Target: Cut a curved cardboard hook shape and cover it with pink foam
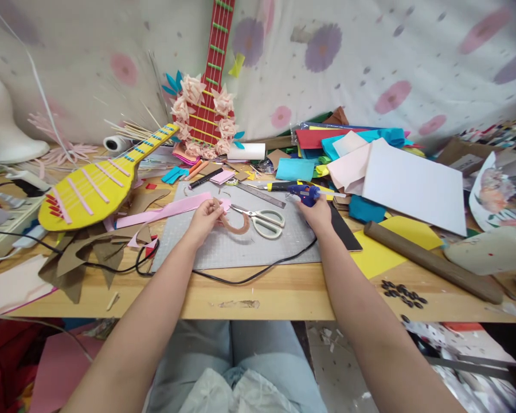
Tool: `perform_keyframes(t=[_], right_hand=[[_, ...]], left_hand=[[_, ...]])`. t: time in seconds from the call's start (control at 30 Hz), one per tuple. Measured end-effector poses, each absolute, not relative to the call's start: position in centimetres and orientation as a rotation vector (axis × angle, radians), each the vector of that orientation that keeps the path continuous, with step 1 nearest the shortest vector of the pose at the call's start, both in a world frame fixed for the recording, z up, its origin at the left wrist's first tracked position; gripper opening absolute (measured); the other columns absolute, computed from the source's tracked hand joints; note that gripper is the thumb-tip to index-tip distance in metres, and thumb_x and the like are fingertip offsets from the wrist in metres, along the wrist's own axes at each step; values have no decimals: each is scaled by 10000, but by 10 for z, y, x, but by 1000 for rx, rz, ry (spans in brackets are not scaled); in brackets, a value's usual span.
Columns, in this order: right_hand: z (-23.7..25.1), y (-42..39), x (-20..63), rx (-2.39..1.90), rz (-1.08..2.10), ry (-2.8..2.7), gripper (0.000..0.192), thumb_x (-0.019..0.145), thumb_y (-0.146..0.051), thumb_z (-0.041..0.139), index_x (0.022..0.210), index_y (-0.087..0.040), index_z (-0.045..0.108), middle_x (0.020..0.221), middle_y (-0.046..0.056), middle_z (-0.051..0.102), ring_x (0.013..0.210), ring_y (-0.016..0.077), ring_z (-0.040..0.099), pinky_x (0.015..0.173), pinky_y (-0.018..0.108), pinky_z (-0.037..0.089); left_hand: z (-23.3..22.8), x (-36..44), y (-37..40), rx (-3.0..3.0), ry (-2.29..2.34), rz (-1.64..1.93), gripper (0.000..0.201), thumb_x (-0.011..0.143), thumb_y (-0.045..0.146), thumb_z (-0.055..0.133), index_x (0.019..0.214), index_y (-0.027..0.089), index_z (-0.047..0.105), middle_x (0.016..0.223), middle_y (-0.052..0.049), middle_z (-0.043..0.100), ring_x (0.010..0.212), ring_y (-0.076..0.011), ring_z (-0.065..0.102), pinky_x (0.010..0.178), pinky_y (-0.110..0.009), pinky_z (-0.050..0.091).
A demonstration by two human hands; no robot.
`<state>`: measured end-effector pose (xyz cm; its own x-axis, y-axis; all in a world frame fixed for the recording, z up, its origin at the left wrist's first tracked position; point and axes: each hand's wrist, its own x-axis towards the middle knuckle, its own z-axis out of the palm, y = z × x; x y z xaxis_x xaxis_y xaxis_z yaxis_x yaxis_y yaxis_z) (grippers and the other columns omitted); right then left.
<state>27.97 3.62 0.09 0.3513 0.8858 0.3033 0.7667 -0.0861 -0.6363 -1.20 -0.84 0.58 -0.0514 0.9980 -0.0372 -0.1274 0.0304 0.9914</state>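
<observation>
Over the grey cutting mat (223, 252), my left hand (205, 218) pinches a curved brown cardboard strip (236, 228) with a small pink piece (226, 204) by the fingertips. My right hand (316, 213) is closed around a blue hot glue gun (303, 192) near the mat's right side; a white glue stick pokes out of its back, and its nozzle points left. Scissors (266, 221) with pale green handles lie on the mat between my hands. A pink paper strip (167, 207) runs leftward beside my left hand, and a metal ruler (262, 195) lies behind the scissors.
A yellow cardboard lute (86, 195) rests at the left, and a red flowered one (206, 115) leans at the back. A black cord (249, 280) crosses the front. At right are a white board (413, 186), a brown roll (430, 261) and black beads (404, 295).
</observation>
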Motion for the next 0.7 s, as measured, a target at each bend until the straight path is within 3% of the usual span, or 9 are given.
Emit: perform_keyframes(t=[0.1, 0.2, 0.27, 0.37, 0.47, 0.57, 0.7], right_hand=[[18, 20, 272, -1671, -234, -1372, 681, 660, -454, 569, 1213, -101, 390, 1177, 173, 482, 1111, 288, 436, 915, 453, 339], [35, -1, 259, -1532, -497, -1374, 606, 756, -456, 482, 1241, -108, 375, 1217, 200, 434, 1154, 299, 391, 917, 471, 310], [40, -11, 249, -1465, -505, -1557, 481, 787, -427, 459, 1166, -132, 462, 1145, 179, 501, 1111, 290, 427, 901, 444, 319], [39, -15, 234, -1315, -347, -2055, 260, 828, -339, 421, 956, -183, 585, 923, 107, 614, 898, 228, 526, 804, 361, 364], [35, -13, 226, -1212, -304, -2325, 224, 834, -291, 417, 851, -191, 616, 809, 72, 646, 793, 199, 533, 734, 324, 352], [36, -8, 232, -1313, -388, -2176, 248, 839, -298, 407, 841, -188, 629, 786, 69, 653, 795, 203, 530, 737, 325, 330], [37, 2, 256, -1483, -413, -1851, 269, 836, -315, 404, 822, -176, 634, 780, 72, 652, 790, 200, 538, 773, 330, 334]], left_hand=[[6, -10, -11, 1137, 1228, 1219, 321, 631, 291, 648, 882, 188, 476, 612, 37, 554, 477, -116, 555, 449, -229, 428], [6, -9, -12, 1162, 1225, 1174, 292, 655, 306, 621, 874, 203, 457, 575, 53, 543, 425, -108, 537, 438, -232, 435], [6, -9, -12, 1174, 1218, 1168, 259, 684, 335, 593, 862, 205, 458, 564, 51, 547, 417, -103, 529, 447, -238, 451], [8, -9, -13, 1174, 1216, 1176, 217, 719, 353, 554, 840, 199, 461, 599, 38, 571, 416, -93, 524, 445, -239, 459], [10, -9, -14, 1106, 1210, 1228, 199, 697, 316, 583, 793, 180, 474, 714, 11, 593, 497, -103, 572, 463, -249, 482], [10, -11, -13, 1013, 1166, 1264, 193, 662, 276, 622, 741, 159, 491, 757, 0, 573, 635, -134, 618, 518, -270, 517], [7, -14, -10, 957, 1115, 1210, 195, 655, 254, 639, 762, 155, 509, 725, 7, 566, 605, -125, 618, 537, -272, 523]])
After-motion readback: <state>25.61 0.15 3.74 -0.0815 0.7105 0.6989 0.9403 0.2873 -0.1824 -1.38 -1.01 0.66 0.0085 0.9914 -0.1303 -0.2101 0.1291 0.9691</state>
